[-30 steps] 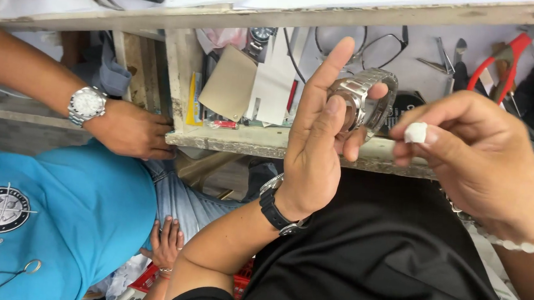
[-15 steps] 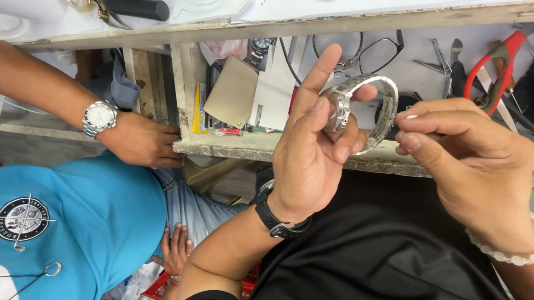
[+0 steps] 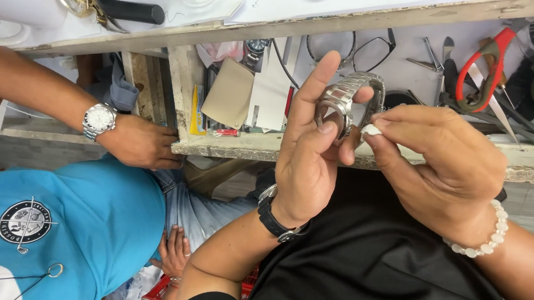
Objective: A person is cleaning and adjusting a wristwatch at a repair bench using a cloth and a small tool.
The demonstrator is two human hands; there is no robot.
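Observation:
My left hand [image 3: 306,165] is raised in the middle of the view and grips a silver metal wristwatch [image 3: 346,99] by its case and bracelet, fingers pointing up. A black watch strap sits on that wrist. My right hand [image 3: 441,168], with a white bead bracelet on the wrist, pinches a small white piece [image 3: 370,131] between thumb and fingers and presses it against the watch's side. Both hands are over my lap in black clothing, just in front of the open wooden drawer [image 3: 236,148].
The drawer holds papers, cards and spectacles [image 3: 349,49]. Red-handled scissors [image 3: 496,59], tweezers and other tools lie at the right. A person in a blue shirt [image 3: 55,216] sits at the left, a hand [image 3: 139,141] with a silver watch resting on the drawer edge.
My right hand has moved left and brought the white piece up against the watch. My left hand has kept hold of the watch, turning it slightly.

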